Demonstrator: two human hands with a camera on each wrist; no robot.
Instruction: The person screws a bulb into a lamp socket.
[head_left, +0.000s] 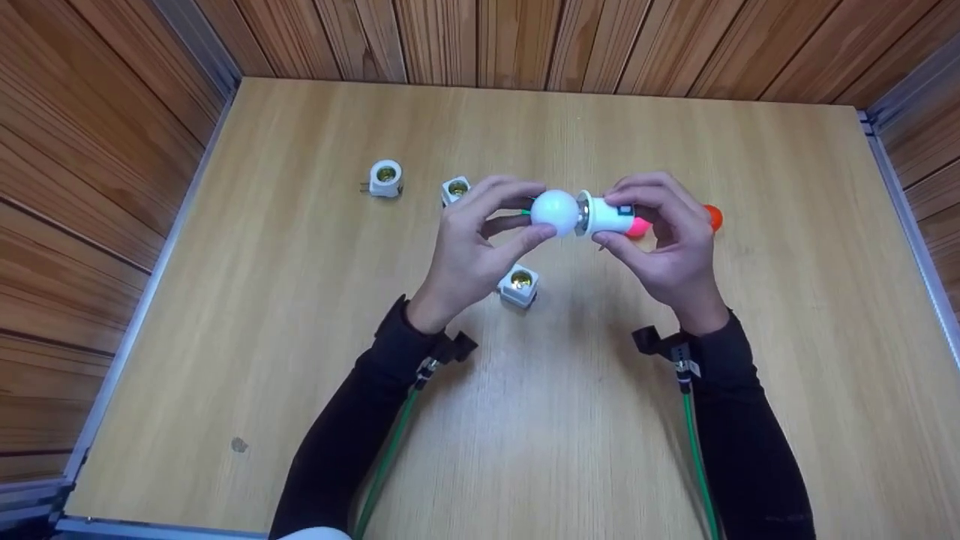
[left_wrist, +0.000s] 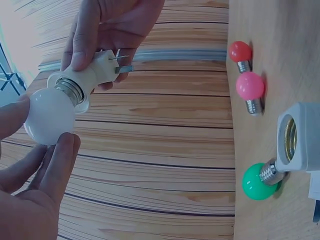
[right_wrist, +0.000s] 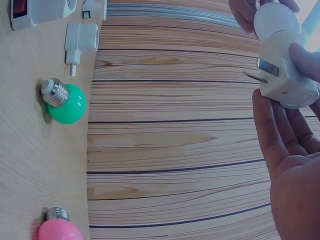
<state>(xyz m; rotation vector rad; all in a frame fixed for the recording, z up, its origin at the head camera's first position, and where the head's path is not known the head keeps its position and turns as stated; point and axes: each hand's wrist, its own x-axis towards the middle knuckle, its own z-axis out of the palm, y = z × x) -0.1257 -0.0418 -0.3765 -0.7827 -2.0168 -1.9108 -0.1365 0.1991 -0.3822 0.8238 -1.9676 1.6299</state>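
Note:
Above the table my left hand [head_left: 474, 247] pinches the round globe of a white light bulb [head_left: 555, 213] between thumb and fingers. My right hand [head_left: 679, 244] grips a white plug-in lamp socket [head_left: 609, 216], its mouth turned toward the bulb. In the left wrist view, the silver screw base [left_wrist: 71, 91] sits at the socket's mouth, with several threads still showing. How deep the base reaches inside is hidden. Two flat metal prongs [right_wrist: 267, 67] stick out of the socket in the right wrist view.
White sockets stand on the table: one at the left [head_left: 385, 187], one partly behind my left hand [head_left: 451, 196], one nearer me [head_left: 517, 295]. A pink bulb [left_wrist: 250, 86], a red bulb [left_wrist: 240, 51] and a green bulb [left_wrist: 257, 185] lie there too. Wood-panelled walls [head_left: 517, 45] surround the table.

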